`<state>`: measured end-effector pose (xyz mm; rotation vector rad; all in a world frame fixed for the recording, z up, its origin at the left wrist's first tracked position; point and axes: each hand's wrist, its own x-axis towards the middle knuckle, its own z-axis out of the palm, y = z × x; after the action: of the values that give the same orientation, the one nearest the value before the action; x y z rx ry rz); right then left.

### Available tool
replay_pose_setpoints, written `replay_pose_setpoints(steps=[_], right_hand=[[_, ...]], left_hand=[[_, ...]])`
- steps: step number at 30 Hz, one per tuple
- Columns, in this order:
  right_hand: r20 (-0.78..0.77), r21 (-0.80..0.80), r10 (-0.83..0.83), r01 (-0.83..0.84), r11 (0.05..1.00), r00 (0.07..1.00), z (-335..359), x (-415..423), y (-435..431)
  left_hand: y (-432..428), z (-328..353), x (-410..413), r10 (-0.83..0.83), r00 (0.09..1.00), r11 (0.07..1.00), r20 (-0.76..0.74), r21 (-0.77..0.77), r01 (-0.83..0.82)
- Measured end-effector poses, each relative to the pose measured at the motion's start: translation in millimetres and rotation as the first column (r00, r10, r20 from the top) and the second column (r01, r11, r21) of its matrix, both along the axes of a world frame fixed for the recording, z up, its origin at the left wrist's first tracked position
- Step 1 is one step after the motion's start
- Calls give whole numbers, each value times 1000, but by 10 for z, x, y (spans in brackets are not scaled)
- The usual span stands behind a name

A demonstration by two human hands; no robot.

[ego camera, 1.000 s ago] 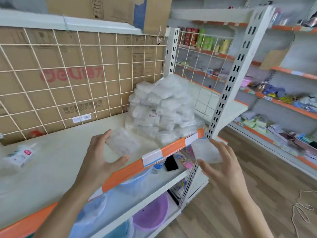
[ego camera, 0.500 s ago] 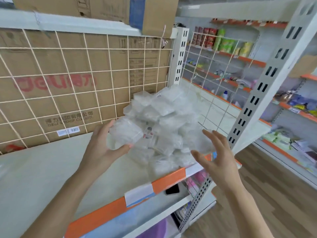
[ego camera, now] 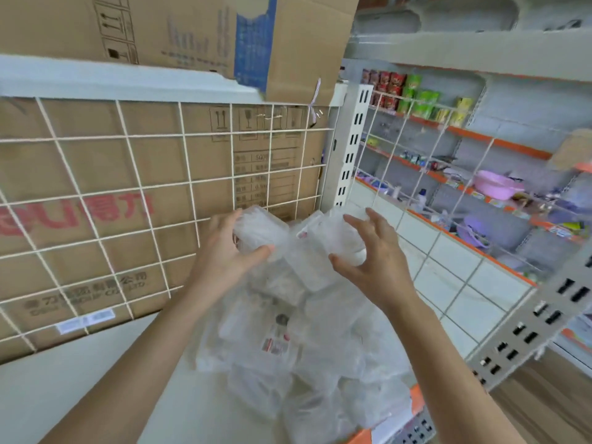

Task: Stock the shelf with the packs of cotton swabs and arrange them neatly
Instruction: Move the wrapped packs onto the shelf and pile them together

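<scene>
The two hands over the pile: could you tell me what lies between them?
Head view: clear swab packs atop the pile lie between the left hand and the right hand.

A single head-worn camera looks forward and down at the white shelf [ego camera: 80, 395] from close by, so the pile of packs [ego camera: 320, 331] on the shelf fills the lower middle. It faces the wire grid [ego camera: 190, 184] behind the shelf; farther shelves [ego camera: 464, 133] show to the shelf's right.
</scene>
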<state>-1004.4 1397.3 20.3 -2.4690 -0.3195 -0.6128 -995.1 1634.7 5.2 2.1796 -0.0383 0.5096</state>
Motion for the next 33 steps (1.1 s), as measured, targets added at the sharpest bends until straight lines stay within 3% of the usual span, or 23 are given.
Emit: replay_pose_setpoints(steps=[7,13,20,27,33], right_hand=[[-39,-84,16,-20,996,999,123,613,177],[46,-75,36,-33,997,998,135,760,192],[87,14,11,-12,1000,996,107,394,2],[13,42,14,-14,999,1000,-30,-114,-214],[18,3,11,-11,1000,1000,-182,-560,-355]], left_hand=[[-152,-29,326,-65,997,998,-50,-8,65],[-127,-45,295,-73,997,996,-26,51,74],[-3,-52,109,-56,997,986,50,160,47],[282,-154,-383,-10,991,975,136,220,-21],[533,-304,-947,23,995,943,98,330,-55]])
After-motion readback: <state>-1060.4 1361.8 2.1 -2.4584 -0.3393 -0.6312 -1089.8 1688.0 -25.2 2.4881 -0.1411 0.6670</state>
